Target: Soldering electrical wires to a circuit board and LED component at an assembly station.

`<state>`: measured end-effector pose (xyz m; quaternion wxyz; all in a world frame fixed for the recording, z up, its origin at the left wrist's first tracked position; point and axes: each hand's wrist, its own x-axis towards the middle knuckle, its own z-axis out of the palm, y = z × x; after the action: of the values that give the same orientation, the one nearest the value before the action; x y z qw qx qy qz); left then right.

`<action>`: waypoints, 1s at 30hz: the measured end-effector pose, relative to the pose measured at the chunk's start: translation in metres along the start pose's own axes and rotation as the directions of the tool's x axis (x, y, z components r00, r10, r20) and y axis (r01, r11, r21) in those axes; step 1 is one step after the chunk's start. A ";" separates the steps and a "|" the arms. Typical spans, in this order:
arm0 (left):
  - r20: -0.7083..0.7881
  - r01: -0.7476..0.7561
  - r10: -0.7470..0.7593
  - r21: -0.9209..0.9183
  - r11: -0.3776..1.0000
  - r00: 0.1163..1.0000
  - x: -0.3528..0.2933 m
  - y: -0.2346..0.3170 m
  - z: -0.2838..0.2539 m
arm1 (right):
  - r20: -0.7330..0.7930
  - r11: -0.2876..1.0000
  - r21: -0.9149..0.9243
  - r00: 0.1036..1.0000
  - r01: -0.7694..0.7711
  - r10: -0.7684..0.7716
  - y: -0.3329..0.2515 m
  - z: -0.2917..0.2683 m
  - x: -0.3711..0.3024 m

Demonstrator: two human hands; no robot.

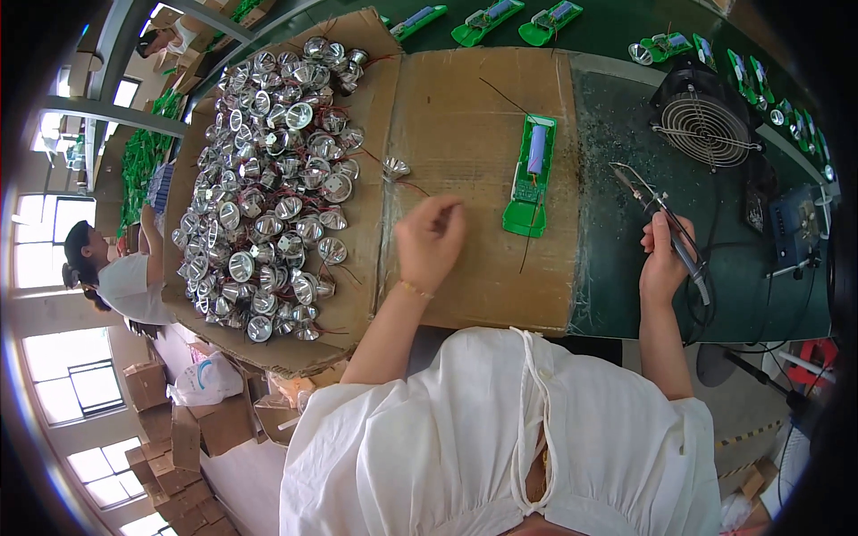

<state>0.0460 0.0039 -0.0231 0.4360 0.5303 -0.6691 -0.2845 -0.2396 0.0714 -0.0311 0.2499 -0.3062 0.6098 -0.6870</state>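
Note:
My right hand (pixel 663 255) grips a soldering iron (pixel 660 214), its tip pointing up and away over the dark green bench. My left hand (pixel 431 239) rests on the cardboard sheet (pixel 465 116) with its fingers curled together; a thin red wire runs close by it, and I cannot tell whether the fingers pinch it. One silver reflector with wires (pixel 395 167) lies just beyond the left hand. A green plastic case (pixel 531 177) holding a purple cell and a circuit board lies between the two hands.
A big heap of silver reflectors (pixel 268 188) fills a cardboard tray at left. A black fan (pixel 706 125) and a soldering station (pixel 795 228) stand at right. More green cases (pixel 487 20) line the far edge. Another person (pixel 112 272) sits far left.

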 end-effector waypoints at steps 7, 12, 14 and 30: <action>0.099 -0.323 0.401 0.776 0.542 0.911 0.038 -0.002 -0.042 | 0.017 1.000 0.000 1.000 0.013 -0.013 -0.001 0.003 0.004; 0.084 -0.021 -0.001 0.265 0.964 0.997 0.035 0.027 -0.035 | 0.046 1.000 0.001 0.999 -0.017 0.017 -0.007 0.001 -0.006; 0.151 0.250 -0.260 0.081 0.965 0.954 0.022 0.035 -0.020 | 0.142 0.999 0.034 0.989 -0.031 0.026 -0.017 0.004 -0.020; 0.339 0.051 -0.084 0.107 0.993 0.937 0.020 0.035 0.030 | 0.346 0.985 -0.083 0.931 0.151 -0.114 -0.025 0.027 -0.038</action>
<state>0.0025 -0.0082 -0.0015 0.2768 0.5157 -0.7292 -0.3547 -0.1930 0.0834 -0.0088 0.2875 -0.4735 0.5717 -0.6052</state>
